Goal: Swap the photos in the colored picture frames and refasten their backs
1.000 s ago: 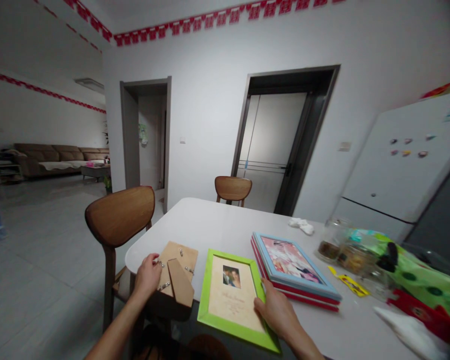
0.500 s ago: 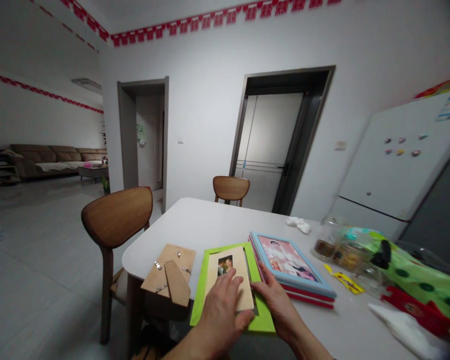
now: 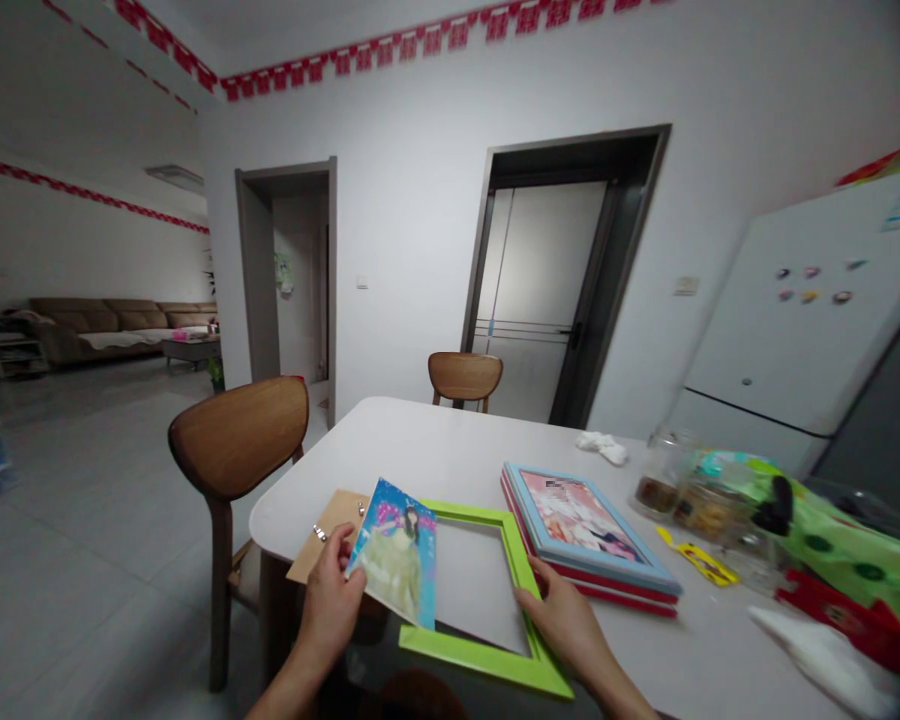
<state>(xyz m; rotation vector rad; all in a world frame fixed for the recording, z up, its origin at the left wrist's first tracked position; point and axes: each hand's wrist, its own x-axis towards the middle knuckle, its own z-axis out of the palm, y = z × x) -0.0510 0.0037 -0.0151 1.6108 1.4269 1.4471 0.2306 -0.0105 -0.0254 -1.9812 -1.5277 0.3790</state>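
The person's left hand point(image 3: 332, 592) grasps a rectangular printed picture in blue and pale yellow-green point(image 3: 396, 558), pinching it at its left edge with the thumb on the printed face. The print shows a figure in a long, light dress and is tilted, lying across the view of the left side of a bright green rectangular picture frame point(image 3: 484, 663). The right hand point(image 3: 562, 612) grips this frame by its right bar, thumb on the face. The frame is at the near edge of the white, smooth-topped bench point(image 3: 420, 440), its lower end reaching past that edge.

Behind the print, partly hidden, is a flat brown backing board with small metal clips point(image 3: 332, 520). To the right of the green frame lies a stack: a light-blue frame around a pink and white picture point(image 3: 589, 522) on top, red frames point(image 3: 641, 602) underneath. Further right are a crumpled white tissue point(image 3: 602, 447), a clear glass jar with dark contents point(image 3: 655, 492) and a small yellow packet point(image 3: 703, 564).
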